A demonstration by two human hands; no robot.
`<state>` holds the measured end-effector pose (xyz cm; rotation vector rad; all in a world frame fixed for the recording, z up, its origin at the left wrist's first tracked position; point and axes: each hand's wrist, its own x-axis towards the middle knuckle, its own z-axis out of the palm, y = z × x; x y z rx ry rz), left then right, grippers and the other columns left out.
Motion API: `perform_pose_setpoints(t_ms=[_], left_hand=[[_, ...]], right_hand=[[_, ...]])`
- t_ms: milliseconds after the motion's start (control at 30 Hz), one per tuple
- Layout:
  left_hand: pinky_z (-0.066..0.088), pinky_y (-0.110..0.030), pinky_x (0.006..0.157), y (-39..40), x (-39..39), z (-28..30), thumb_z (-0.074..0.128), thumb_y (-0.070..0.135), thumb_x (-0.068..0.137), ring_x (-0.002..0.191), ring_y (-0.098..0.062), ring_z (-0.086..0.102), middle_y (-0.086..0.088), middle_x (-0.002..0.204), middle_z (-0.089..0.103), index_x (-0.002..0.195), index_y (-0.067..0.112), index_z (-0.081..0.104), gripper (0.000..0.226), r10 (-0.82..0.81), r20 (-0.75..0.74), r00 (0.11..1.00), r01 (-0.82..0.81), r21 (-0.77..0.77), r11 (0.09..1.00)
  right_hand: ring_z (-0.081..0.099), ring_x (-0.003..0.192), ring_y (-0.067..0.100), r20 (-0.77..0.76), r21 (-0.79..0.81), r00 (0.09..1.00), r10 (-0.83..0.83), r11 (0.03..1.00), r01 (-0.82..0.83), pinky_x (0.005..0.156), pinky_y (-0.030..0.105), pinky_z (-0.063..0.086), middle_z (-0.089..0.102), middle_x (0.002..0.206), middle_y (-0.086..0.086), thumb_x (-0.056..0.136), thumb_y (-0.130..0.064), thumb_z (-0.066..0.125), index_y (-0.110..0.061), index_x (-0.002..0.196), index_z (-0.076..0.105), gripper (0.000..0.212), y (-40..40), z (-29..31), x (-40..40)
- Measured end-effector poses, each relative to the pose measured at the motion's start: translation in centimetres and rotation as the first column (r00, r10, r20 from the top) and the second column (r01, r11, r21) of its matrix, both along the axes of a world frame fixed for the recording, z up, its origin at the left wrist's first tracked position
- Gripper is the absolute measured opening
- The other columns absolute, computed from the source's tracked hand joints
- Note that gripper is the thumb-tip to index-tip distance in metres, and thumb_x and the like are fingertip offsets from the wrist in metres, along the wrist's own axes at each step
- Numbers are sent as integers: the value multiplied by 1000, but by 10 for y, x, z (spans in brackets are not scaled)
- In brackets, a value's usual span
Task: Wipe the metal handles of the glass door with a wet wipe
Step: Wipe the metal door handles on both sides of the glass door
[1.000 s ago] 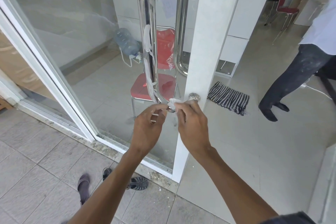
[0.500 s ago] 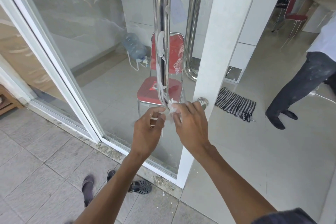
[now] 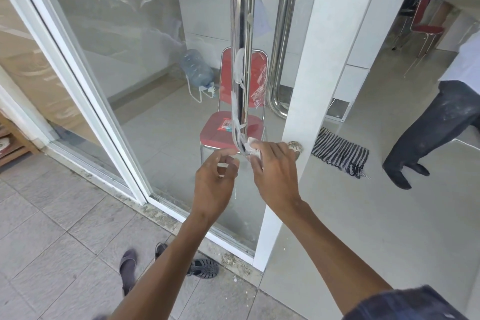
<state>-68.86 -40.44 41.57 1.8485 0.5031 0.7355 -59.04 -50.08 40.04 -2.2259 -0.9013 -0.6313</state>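
Shifted slightly since half a second back: left hand (image 3: 214,184) drawn a touch away from the bar and loosened, right hand (image 3: 272,171) kept at the same low bend of the handle (image 3: 241,65). Wipe (image 3: 252,148) bunched in the right hand, fingers curled round it, pressed against the bottom curve of the near handle where it turns toward the door frame (image 3: 306,101). Left hand just beside it on the left, fingers loosely curled, thumb and forefinger seeming to pinch a small pale scrap; hard to tell whether film or wipe, so left as uncertain.

Handle: polished steel tube, rigid, fixed to the glass (image 3: 145,67), nothing to lift. Slick surface, likely slicker once wet, so probably best gripped by wrapping the wipe fully round the tube and sliding, not dabbing. Strips of whitish protective film (image 3: 237,101) clinging along the lower stretch, peeling in places; likely to snag and drag the wipe. Second handle (image 3: 281,34) behind the glass on the far side, untouched as far as visible.

Wipe: thin, soft, limp, light, easily torn on film edges or the bracket; best held wadded with a fair pad between fingers and metal.

Judged early in the task: only the lowest bend under the wipe, long upright run above not yet reached.

Beyond the glass, a red chair (image 3: 233,127) and a water jug (image 3: 197,67); to the far right, a striped rug (image 3: 340,156) and a person's legs (image 3: 436,132); sandals (image 3: 202,267) on the near tiles
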Motion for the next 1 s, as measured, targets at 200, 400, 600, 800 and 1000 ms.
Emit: perform_pose_setpoints(t_ms=[200, 400, 600, 800, 1000], left_hand=[[54, -26, 64, 2, 8, 0, 55, 15, 99, 69, -10, 67, 2, 88, 65, 96, 41, 58, 27, 21, 15, 1000, -21, -19, 1000], [55, -27, 68, 5, 16, 3, 54, 14, 99, 75, -15, 69, 4, 93, 64, 100, 31, 61, 18, 58, 26, 998, -56, -63, 996], [58, -33, 71, 10, 13, 7, 55, 16, 99, 72, -9, 68, 7, 94, 65, 100, 37, 60, 22, 54, 38, 998, -53, -43, 998], [59, -41, 74, 22, 8, 10, 55, 13, 98, 71, -8, 68, 9, 95, 66, 104, 28, 64, 18, 79, 29, 996, -78, -32, 996], [58, -41, 75, 21, 6, 12, 55, 12, 98, 71, -9, 68, 10, 92, 65, 104, 27, 64, 18, 58, 14, 998, -57, -45, 997]], right_hand=[[48, 76, 15, -228, 127, 972, 50, 992, -21, 79, 31, 29, 71, 83, -2, 90, -19, 69, -18, 90, 71, 2, 11, 20, 16], [56, 90, 15, -95, 163, 991, 89, 984, -73, 80, 21, 36, 76, 94, -2, 87, -4, 72, -14, 101, 75, 17, 2, 5, -3], [60, 76, 17, -35, 342, 980, 197, 923, -173, 67, 25, 48, 64, 91, -2, 89, 4, 65, -8, 97, 68, 14, 25, 30, -3], [62, 90, 27, 196, 200, 968, 157, 960, -196, 82, 32, 48, 71, 104, 4, 94, -4, 64, -10, 110, 74, 20, 24, 7, 6], [59, 88, 25, 312, 127, 936, 163, 969, -211, 83, 30, 44, 68, 102, 5, 86, 3, 68, -16, 117, 73, 37, 23, 15, 11]])
